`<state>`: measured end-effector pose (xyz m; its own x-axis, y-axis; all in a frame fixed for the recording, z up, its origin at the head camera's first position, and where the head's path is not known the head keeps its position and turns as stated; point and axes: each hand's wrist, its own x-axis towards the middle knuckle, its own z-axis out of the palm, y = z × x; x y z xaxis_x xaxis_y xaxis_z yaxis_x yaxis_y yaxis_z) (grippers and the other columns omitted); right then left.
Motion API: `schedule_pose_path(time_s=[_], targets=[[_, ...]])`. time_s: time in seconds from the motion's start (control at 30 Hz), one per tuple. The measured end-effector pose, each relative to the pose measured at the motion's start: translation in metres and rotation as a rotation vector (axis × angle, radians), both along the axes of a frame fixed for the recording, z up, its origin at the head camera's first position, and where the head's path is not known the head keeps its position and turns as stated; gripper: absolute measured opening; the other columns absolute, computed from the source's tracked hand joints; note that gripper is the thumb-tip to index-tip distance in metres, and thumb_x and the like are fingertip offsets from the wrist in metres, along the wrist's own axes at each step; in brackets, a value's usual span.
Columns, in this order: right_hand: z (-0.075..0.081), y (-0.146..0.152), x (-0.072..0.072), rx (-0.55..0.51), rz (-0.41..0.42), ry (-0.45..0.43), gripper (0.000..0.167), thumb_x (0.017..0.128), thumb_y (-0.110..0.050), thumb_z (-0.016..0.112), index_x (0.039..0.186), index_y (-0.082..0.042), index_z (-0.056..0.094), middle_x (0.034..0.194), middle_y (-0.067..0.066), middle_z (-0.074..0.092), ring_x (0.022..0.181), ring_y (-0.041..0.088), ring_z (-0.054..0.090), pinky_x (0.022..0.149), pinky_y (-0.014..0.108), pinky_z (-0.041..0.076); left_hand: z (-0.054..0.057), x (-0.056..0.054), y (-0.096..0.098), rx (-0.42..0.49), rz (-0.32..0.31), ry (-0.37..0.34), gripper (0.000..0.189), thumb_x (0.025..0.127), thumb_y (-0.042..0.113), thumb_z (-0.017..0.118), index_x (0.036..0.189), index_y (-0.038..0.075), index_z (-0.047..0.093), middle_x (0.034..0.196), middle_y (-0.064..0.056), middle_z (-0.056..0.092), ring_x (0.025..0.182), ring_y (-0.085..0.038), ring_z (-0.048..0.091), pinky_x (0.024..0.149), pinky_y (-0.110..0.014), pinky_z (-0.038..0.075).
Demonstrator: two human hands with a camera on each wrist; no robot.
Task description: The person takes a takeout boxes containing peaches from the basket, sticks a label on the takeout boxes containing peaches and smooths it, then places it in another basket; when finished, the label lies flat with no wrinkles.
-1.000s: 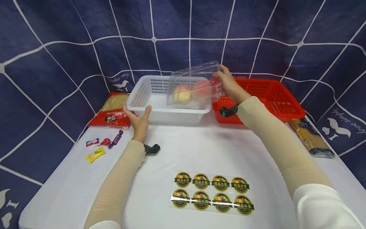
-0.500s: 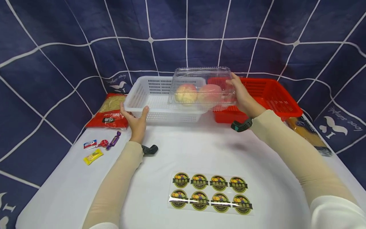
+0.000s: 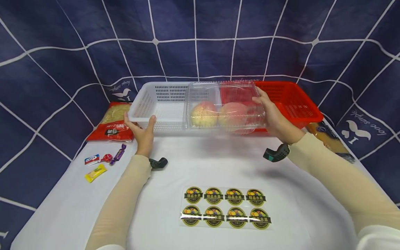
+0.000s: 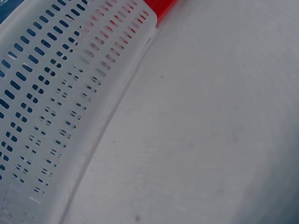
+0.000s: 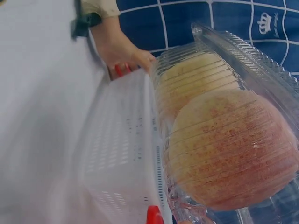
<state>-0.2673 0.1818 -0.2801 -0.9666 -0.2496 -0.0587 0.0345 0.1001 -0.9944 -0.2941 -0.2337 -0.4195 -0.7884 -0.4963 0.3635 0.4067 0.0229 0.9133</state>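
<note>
My right hand (image 3: pixel 271 113) grips the right end of a clear plastic fruit box (image 3: pixel 195 92), held up in front of the two baskets. Through its plastic show two peaches (image 3: pixel 204 114), side by side; the right wrist view gives the nearer peach (image 5: pixel 233 149) up close. At the white perforated basket (image 3: pixel 170 125), my left hand (image 3: pixel 144 137) holds the front left rim, thumb toward the front. The box covers the right part of that basket. In the left wrist view only the white basket's side (image 4: pixel 51 93) and tablecloth appear, with no fingers.
A red basket (image 3: pixel 307 100) stands right of the white one. At left lie a red food bag (image 3: pixel 111 123) and several sweets (image 3: pixel 118 154). A brown package (image 3: pixel 331 139) is at right. In front lies a sheet of round fruit stickers (image 3: pixel 224 208).
My right hand has brought the fruit box with the peaches rightward and toward me, from a tilted pose to a more level one. My left hand stays on the white basket; the head view has shifted slightly.
</note>
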Motion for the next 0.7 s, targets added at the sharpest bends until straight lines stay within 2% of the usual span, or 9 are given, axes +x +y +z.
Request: schedule_pose_path(time_s=[0.17,0.23,0.3,0.37,0.43,0.53,0.57,0.6,0.7], targets=[[-0.007,0.012,0.02,0.001,0.039,-0.005,0.077,0.109,-0.04,0.042,0.174,-0.042,0.0,0.173,0.013,0.022,0.137,0.027,0.043,0.109,0.046,0.05,-0.002,-0.003,0.001,0.015,0.009,0.03,0.107,0.099,0.018,0.078,0.17,0.019,-0.002,0.172,-0.006,0.028,0.157,-0.021,0.03,0.129,-0.021,0.018],[-0.01,0.014,0.028,-0.007,0.049,0.001,0.077,0.109,-0.037,0.041,0.174,-0.04,-0.001,0.175,0.012,0.019,0.141,0.032,0.041,0.114,0.052,0.047,-0.002,-0.003,0.001,0.013,0.009,0.029,0.107,0.099,0.019,0.078,0.17,0.02,-0.002,0.171,-0.004,0.028,0.157,-0.02,0.03,0.128,-0.019,0.018],[-0.012,0.015,0.036,-0.017,0.052,-0.003,0.078,0.109,-0.036,0.04,0.174,-0.039,-0.002,0.176,0.011,0.015,0.145,0.037,0.037,0.119,0.059,0.039,-0.002,-0.002,0.0,0.009,0.004,0.026,0.107,0.099,0.02,0.078,0.17,0.021,-0.002,0.171,-0.004,0.028,0.157,-0.019,0.029,0.127,-0.018,0.018],[-0.015,0.017,0.044,-0.034,0.061,-0.011,0.079,0.108,-0.035,0.04,0.174,-0.039,-0.004,0.179,0.009,0.008,0.152,0.041,0.026,0.123,0.071,0.027,-0.002,-0.001,-0.001,0.005,-0.002,0.027,0.107,0.1,0.02,0.077,0.17,0.022,-0.003,0.172,-0.004,0.027,0.158,-0.019,0.028,0.128,-0.018,0.018],[-0.019,0.019,0.05,-0.051,0.072,-0.016,0.08,0.108,-0.033,0.039,0.174,-0.037,-0.005,0.18,0.007,0.002,0.157,0.041,0.016,0.122,0.077,0.019,-0.002,-0.001,-0.002,0.01,-0.01,0.03,0.106,0.1,0.019,0.077,0.17,0.021,-0.004,0.173,-0.005,0.026,0.159,-0.021,0.027,0.129,-0.02,0.017],[-0.029,0.023,0.059,-0.054,0.087,-0.025,0.08,0.107,-0.031,0.037,0.174,-0.037,-0.006,0.179,0.007,0.001,0.155,0.041,0.019,0.12,0.073,0.027,-0.003,-0.001,-0.002,0.014,-0.016,0.033,0.106,0.101,0.018,0.076,0.17,0.02,-0.005,0.173,-0.006,0.024,0.16,-0.022,0.025,0.13,-0.021,0.015],[-0.033,0.024,0.062,-0.05,0.092,-0.026,0.079,0.107,-0.031,0.037,0.174,-0.037,-0.006,0.179,0.009,0.004,0.152,0.042,0.024,0.119,0.069,0.033,-0.003,-0.002,-0.002,0.011,-0.015,0.035,0.106,0.101,0.018,0.076,0.17,0.019,-0.004,0.173,-0.007,0.024,0.16,-0.021,0.024,0.13,-0.021,0.015],[-0.037,0.025,0.065,-0.053,0.099,-0.024,0.079,0.107,-0.03,0.036,0.174,-0.036,-0.006,0.179,0.008,0.002,0.152,0.039,0.023,0.118,0.066,0.035,-0.003,-0.002,-0.002,0.009,-0.013,0.037,0.106,0.101,0.018,0.076,0.17,0.019,-0.004,0.173,-0.007,0.024,0.16,-0.021,0.025,0.13,-0.021,0.015],[-0.05,0.026,0.074,-0.065,0.099,-0.012,0.079,0.107,-0.024,0.036,0.174,-0.034,-0.003,0.177,0.011,0.008,0.143,0.032,0.035,0.107,0.05,0.05,-0.003,-0.002,-0.001,0.003,-0.012,0.038,0.106,0.101,0.019,0.077,0.17,0.019,-0.004,0.173,-0.005,0.026,0.159,-0.019,0.025,0.13,-0.021,0.015]])
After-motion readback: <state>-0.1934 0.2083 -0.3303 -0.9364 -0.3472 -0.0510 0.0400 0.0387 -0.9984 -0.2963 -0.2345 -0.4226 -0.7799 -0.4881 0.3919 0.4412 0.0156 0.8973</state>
